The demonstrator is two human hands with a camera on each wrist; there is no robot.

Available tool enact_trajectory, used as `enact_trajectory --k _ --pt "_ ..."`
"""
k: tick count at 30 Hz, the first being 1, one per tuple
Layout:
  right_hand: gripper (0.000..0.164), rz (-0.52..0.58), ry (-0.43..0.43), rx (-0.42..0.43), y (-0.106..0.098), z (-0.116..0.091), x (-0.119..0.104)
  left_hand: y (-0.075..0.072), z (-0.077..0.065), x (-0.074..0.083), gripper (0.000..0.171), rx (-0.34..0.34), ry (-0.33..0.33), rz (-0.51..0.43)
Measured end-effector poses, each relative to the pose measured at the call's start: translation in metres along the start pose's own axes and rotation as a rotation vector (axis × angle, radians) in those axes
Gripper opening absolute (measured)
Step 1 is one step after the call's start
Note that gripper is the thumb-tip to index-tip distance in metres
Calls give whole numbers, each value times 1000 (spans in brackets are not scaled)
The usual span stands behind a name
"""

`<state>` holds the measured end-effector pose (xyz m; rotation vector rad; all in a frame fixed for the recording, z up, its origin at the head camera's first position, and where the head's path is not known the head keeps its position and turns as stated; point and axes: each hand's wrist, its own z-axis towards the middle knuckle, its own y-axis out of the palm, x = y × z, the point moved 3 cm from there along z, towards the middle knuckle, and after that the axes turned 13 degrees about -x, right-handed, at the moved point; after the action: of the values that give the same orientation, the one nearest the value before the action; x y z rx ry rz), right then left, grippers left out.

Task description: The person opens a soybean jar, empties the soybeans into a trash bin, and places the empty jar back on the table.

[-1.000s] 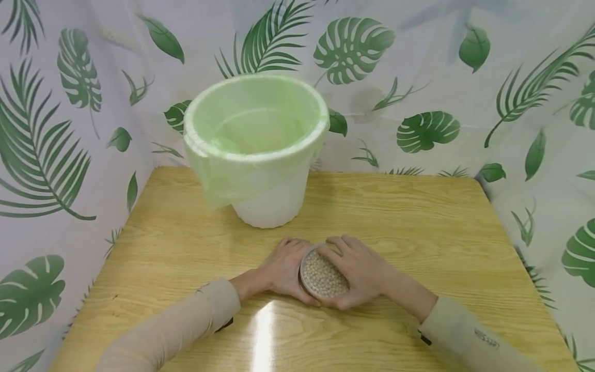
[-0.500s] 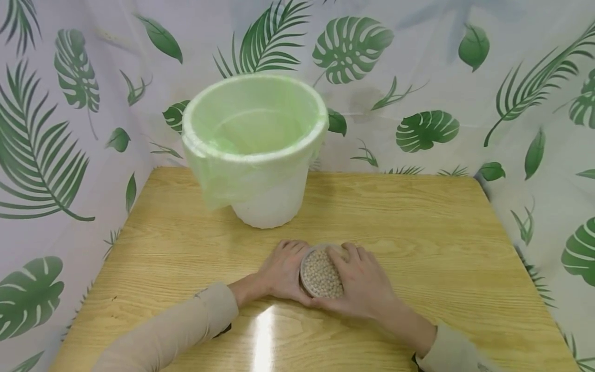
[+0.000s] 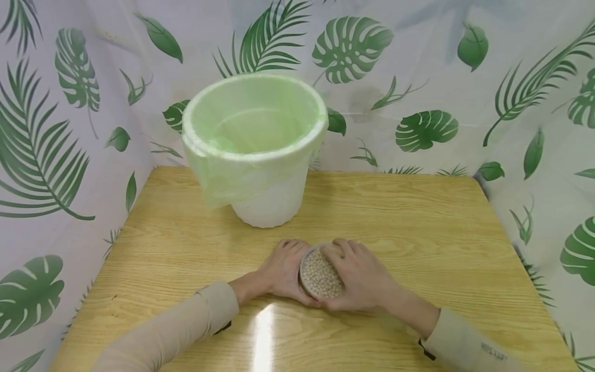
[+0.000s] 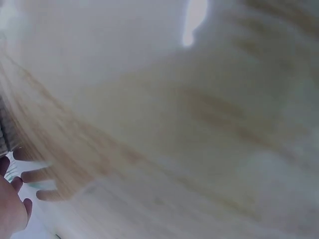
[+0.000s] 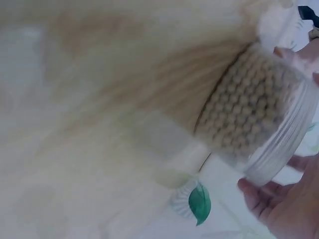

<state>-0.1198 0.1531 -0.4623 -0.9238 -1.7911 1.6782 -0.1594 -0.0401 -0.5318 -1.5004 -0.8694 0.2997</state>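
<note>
A round clear jar full of small pale balls stands on the table between both hands, its top facing up in the head view. My left hand grips the jar's left side, fingers at the far edge and thumb along the near edge. Around the jar's top right side, my right hand holds its clear lid and covers part of it. In the right wrist view, the side of the jar shows rows of balls below a clear ridged lid. Only the left fingertips and a sliver of jar show in the left wrist view.
Behind the jar, a white bucket stands on the table, lined with a pale green bag folded over its rim. The wooden table meets leaf-patterned sheets at its back and sides.
My right hand turned on the jar's top, its wrist dropping toward the near edge, and has since swung partly back. The left hand keeps its grip; the jar stays in place.
</note>
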Motion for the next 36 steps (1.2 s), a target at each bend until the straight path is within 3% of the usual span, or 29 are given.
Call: enact_trajectory --k 7,14,20,27,36 --pt "97 -24 -147 34 -11 3 11 -2 0 0 116 -5 18 -34" --pt "97 -5 -176 59 -18 3 11 -2 -1 0 119 -9 15 -57" --pt "103 -14 -126 76 -23 -7 22 -1 -1 -1 120 2 1 -44" --pt "103 5 -51 157 -13 -31 62 -2 -1 1 115 0 -3 -9" --pt "95 62 115 88 5 -57 109 -1 0 0 114 -11 -11 -24"
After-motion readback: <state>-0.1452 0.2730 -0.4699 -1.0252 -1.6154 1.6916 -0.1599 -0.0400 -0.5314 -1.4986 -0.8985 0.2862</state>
